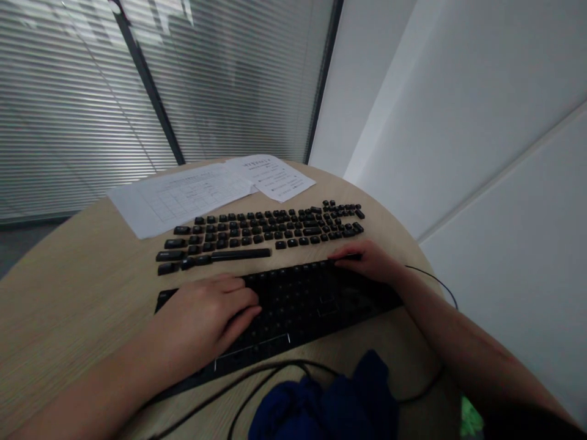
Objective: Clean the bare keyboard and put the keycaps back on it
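Left hand (208, 313): curled on black plastic keyboard (298, 299), perhaps steadying it; grip unclear.
Right hand (364, 259): fingertips at far edge; grip unclear.
Black plastic keycaps (268, 236): rowed, likely preserving order.

From far off, I can't see the part of the black keyboard (302, 299) under the left hand (202, 308). I can't tell if the right hand (364, 260) pinches anything. Marks on the loose keys (312, 231) are too tiny for me, and the papers' (192, 189) words look fuzzy. The bottom edge cuts off the blue cloth (325, 403).
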